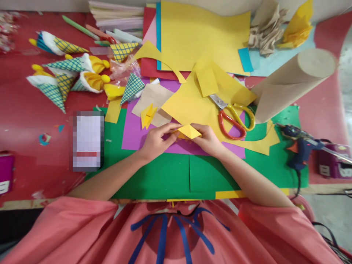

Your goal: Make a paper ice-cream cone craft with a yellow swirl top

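Note:
Between my two hands is a small piece of folded yellow paper (189, 131), creased into a diamond-like shape. My left hand (159, 141) pinches its left side, thumb and forefinger closed. On the right, my right hand (207, 139) grips the other edge, its fingers partly hidden behind the paper. Both hands are above a purple sheet (132, 135) laid over a green mat (154, 179). Just beyond my left hand, another folded yellow paper piece (149, 116) rests on a beige paper square (162, 96). Large yellow paper (187, 101) lies past my hands.
Scissors (233, 115) with red and yellow handles lie right of my hands. A glue gun (299, 150) and a brown paper roll (291, 84) are farther right. At left are a phone (88, 141) and several patterned paper cones (64, 82). Yellow sheets (203, 33) lie at the back.

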Available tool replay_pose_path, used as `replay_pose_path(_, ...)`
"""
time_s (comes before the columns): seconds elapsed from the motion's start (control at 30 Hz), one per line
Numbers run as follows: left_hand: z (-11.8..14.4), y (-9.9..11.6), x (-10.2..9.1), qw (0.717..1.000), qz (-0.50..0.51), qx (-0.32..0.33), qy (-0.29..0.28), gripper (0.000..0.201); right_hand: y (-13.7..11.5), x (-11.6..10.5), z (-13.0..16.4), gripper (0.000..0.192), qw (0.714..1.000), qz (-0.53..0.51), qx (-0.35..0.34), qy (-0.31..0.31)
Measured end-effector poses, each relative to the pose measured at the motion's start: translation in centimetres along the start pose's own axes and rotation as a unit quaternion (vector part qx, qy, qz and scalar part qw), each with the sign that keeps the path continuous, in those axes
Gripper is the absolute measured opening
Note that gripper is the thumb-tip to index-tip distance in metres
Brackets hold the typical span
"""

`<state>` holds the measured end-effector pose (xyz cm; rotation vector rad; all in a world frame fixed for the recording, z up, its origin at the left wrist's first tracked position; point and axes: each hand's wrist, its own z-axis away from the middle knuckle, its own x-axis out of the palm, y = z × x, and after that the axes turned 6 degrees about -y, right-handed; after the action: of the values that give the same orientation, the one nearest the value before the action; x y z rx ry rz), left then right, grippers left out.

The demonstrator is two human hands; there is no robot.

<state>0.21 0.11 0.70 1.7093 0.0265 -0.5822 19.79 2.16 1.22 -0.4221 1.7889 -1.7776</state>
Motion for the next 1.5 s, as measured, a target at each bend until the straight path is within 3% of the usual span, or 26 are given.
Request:
replay_pose_path(0.5, 0.26, -0.39, -0.02, 1.0, 0.002, 0.003, 0.019, 0.027, -0.08, 0.18, 0.17, 0.011, 1.0, 0.013, 0.012, -0.002)
replay_pose_path(0.77, 0.23, -0.21, -0.11, 0.999, -0.048, 0.023, 0.011, 0.028, 0.0, 0.28, -0.05, 0.019, 0.998, -0.039, 0.002, 0.049)
replay_pose_path(1.23, 0.31, -0.09, -0.19, 0.998, -0.055, 0.039, -0.008, 0.025, 0.0, 0.05, 0.09, 0.018, 0.998, -0.054, 0.007, 0.038)
replay_pose_path(1.4, 0.23, -0.09, -0.2, 0.996, -0.064, 0.053, 0.017, 0.024, -0.06, -0.23, 0.17, 0.017, 0.998, -0.064, -0.011, 0.011)
replay_pose_path(1.5, 0.07, -0.03, -0.38, 0.989, -0.111, 0.081, 0.05, 0.024, 0.3, -0.43, 0.36, 0.032, 0.994, -0.105, -0.013, 0.013)
